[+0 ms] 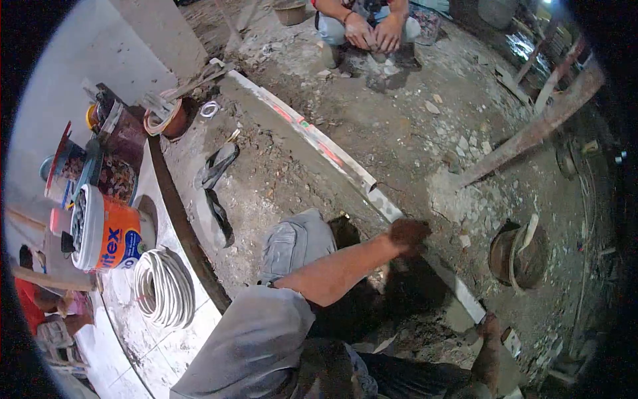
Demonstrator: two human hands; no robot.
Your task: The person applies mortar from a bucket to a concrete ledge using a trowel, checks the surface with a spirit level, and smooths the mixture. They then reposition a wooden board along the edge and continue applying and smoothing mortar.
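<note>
A long pale straightedge (465, 300) runs diagonally over the rough ground, from the upper left down to the lower right. Along its upper half lies a white spirit level (319, 141) with red markings and a green spot. My left hand (409, 237), dark in shadow, is closed over the straightedge below the level's near end; its separate fingers are hard to make out. Nearer the straightedge's lower end, my right hand (490, 327) wraps round it. The ground under my left arm lies in deep shadow.
A co-worker's hands (373, 33) are together at the top. Left are a paint bucket (109, 229), a cable coil (163, 289) and a sandal (218, 163). To the right, a slanted pole (531, 130) and a bucket (518, 259). Someone in red (30, 299) is at far left.
</note>
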